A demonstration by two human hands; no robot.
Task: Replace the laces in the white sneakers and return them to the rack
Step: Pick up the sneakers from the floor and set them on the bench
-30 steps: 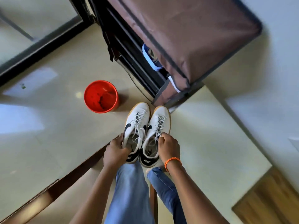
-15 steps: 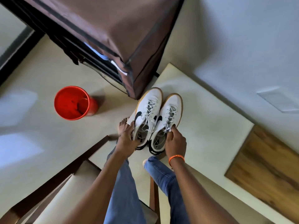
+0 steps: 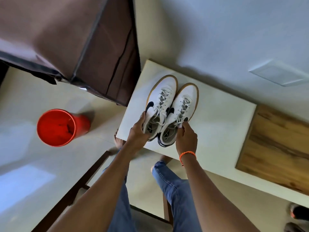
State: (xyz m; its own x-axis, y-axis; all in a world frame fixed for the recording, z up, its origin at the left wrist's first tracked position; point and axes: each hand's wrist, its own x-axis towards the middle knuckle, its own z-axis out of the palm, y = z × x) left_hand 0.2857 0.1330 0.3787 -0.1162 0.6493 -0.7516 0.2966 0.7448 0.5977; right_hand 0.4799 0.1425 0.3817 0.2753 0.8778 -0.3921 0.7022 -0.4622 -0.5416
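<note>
Holding the white sneakers [image 3: 168, 113] side by side over the tabletop [image 3: 217, 124], the left hand [image 3: 138, 133] is gripping one collar and the right hand [image 3: 186, 137] the other, probably setting them down for unlacing, while the red bucket [image 3: 57, 128] is standing beside the rack [image 3: 70, 41].

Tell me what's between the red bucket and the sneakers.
In the head view, bare pale floor, then the white table's left edge, lies between the red bucket and the sneakers; the brown rack's corner sits just above that line.
</note>
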